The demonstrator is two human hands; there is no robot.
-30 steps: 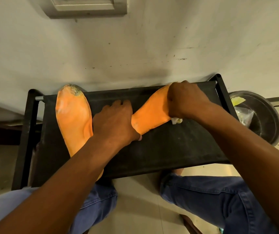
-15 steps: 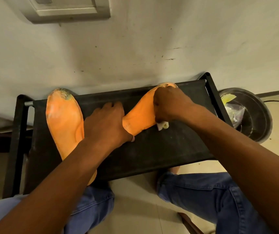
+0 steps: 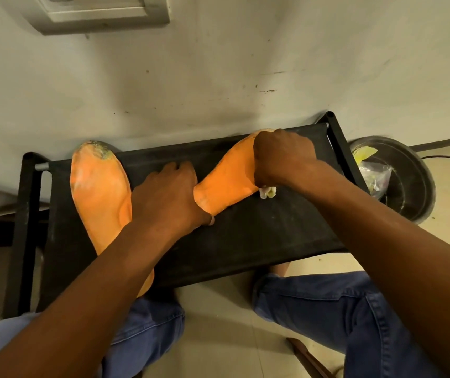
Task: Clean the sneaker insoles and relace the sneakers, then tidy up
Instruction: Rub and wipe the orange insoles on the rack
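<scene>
Head view: two orange insoles lie on a black rack shelf [image 3: 245,236] set against a pale wall [image 3: 218,64]. Left insole [image 3: 98,192] lies lengthwise, its dirty grey toe toward the wall, heel end under the left forearm. Right insole [image 3: 226,184] lies angled, toe toward the wall's right.

Left hand [image 3: 166,200] rests palm down on the right insole's heel end, fingers straight and close together, pressing it to the shelf. Right hand [image 3: 284,156] sits on the toe half, fingers curled round a small whitish wipe [image 3: 268,191]; only a bit of it sticks out below the palm.

Vs 0.5 s ago: right hand has slid slightly back from the toe tip, more orange shows between the hands, wipe pokes out a little further right. Left hand hasn't shifted on the heel.

A round dark bin [image 3: 406,181] stands on the floor right of the shelf w/ yellow scrap and clear plastic inside. Jeans [image 3: 335,309] below. No readable writing or brand marks anywhere.
</scene>
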